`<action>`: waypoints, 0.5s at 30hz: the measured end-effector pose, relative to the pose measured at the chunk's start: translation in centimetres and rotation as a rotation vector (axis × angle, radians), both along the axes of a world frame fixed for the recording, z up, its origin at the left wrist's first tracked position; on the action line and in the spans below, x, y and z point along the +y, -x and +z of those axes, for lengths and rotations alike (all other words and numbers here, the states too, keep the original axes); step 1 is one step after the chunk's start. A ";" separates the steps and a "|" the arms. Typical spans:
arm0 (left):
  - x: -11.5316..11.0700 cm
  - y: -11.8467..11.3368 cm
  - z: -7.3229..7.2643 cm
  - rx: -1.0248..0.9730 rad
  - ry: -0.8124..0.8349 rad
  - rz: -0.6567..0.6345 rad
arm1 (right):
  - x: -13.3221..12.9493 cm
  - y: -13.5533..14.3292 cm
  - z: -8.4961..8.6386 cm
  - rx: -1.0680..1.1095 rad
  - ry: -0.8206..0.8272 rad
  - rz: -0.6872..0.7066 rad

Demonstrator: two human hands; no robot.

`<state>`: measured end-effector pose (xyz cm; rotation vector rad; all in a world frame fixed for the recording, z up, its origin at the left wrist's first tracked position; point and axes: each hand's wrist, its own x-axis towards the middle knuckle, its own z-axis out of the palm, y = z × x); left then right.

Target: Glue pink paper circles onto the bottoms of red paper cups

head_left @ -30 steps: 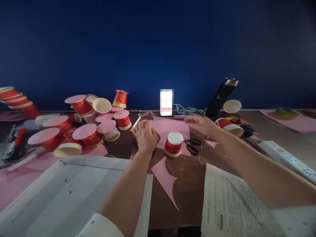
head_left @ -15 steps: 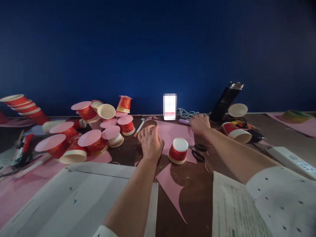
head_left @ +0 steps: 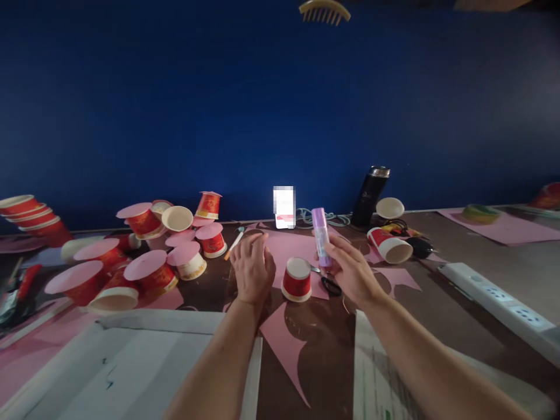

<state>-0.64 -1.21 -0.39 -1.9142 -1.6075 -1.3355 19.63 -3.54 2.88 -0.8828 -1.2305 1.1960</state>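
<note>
My right hand (head_left: 350,268) grips a purple glue stick (head_left: 321,236) and holds it nearly upright above the table, its cap end up. Loosely bent, the fingers of my left hand (head_left: 251,271) are a little apart over the table, with nothing seen in them. Between the hands a red paper cup (head_left: 297,284) stands upside down, white base up. Black-handled scissors (head_left: 331,286) lie just right of this cup, partly hidden by my right hand. Pink paper (head_left: 280,245) lies behind the cup, and a cut pink scrap (head_left: 284,338) in front.
Several red cups with pink paper discs (head_left: 146,265) crowd the left, near a stack of cups (head_left: 32,219). A lit phone (head_left: 284,207) stands at the wall. On the right are a black flask (head_left: 370,195), a tipped cup (head_left: 389,245) and a power strip (head_left: 499,303).
My right hand has taken up the purple glue stick from the back of the table and brought it nearer. The left hand has hardly moved. The view has shifted right and up.
</note>
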 end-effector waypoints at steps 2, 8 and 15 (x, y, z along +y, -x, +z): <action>-0.5 -0.3 0.3 0.016 -0.093 -0.036 | -0.9 0.1 -0.7 -0.061 -0.067 -0.009; -2.3 -2.2 0.8 0.151 -0.287 -0.087 | -2.0 -0.2 -0.6 -0.239 -0.282 -0.079; -3.2 -2.7 1.7 0.180 -0.243 -0.073 | -2.8 0.1 -0.2 -0.297 -0.430 -0.039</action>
